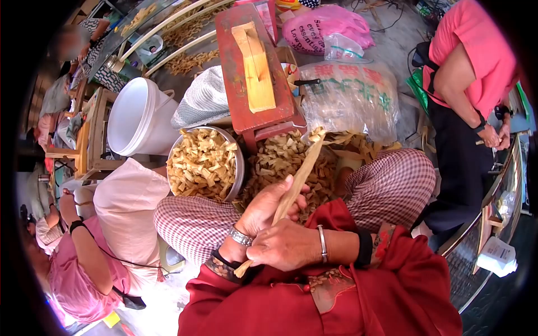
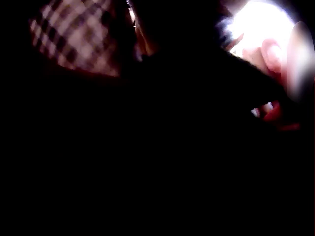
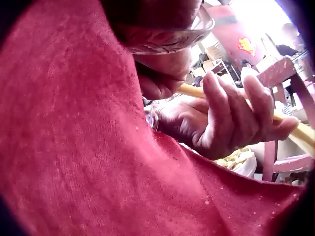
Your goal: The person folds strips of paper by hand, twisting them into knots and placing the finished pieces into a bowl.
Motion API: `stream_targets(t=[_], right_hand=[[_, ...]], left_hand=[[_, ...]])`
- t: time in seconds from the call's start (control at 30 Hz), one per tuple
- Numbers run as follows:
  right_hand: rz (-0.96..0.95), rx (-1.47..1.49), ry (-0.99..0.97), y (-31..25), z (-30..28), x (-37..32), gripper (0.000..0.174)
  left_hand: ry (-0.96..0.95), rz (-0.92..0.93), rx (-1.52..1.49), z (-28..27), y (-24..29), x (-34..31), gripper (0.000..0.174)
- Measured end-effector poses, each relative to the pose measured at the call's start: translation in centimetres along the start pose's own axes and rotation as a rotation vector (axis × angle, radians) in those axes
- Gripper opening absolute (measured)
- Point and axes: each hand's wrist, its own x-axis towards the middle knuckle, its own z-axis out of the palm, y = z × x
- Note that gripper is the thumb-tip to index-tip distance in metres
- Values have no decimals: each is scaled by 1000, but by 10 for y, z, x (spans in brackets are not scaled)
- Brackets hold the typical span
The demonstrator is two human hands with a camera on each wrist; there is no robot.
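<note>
A long, flat tan strip (image 1: pixel 300 179) runs diagonally over the lap in the head view, with a frayed lower end. My left hand (image 1: pixel 264 208) holds it midway, the strip lying between thumb and fingers. Lower down, my right hand (image 1: pixel 287 245) grips the same strip in curled fingers near that end. From the right wrist view, the left hand's fingers (image 3: pixel 231 110) bend around the strip, and the right hand (image 3: pixel 160 81) is partly hidden by its bracelet and red sleeve. The left wrist view is mostly dark, with blurred fingertips (image 2: pixel 273 54) at its edge.
Ahead stands a red wooden bench (image 1: pixel 230 67) bearing a notched yellow wooden block (image 1: pixel 255 67). A metal basin (image 1: pixel 242 173) of short folded pieces sits left of a loose heap (image 1: pixel 274 157). Around are a white bucket (image 1: pixel 137 120), a clear sack (image 1: pixel 353 101) and other people.
</note>
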Motion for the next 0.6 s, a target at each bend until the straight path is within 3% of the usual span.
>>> stream_targets(t=[0.03, 0.1, 0.23, 0.33, 0.4, 0.5, 0.6], right_hand=[[-4, -1, -10, -3, 0, -1, 14], [-13, -3, -28, -8, 2, -1, 14], [90, 181, -53, -21, 4, 0, 15], [74, 150, 284, -28, -2, 7, 10], [137, 161, 437, -25, -6, 5, 9], [88, 133, 598, -26, -19, 10, 12], [-9, 82, 610, -35, -23, 12, 18]], left_hand=[[-90, -58, -241, -6, -2, 5, 44], [-135, -25, -335, -4, 0, 0, 33], [13, 102, -27, 15, 2, -33, 24], [139, 179, 141, 10, 1, -52, 18], [278, 642, 558, 3, -24, -58, 25], [292, 682, 416, 23, -28, -83, 39], [309, 574, 523, 41, -16, -101, 40]])
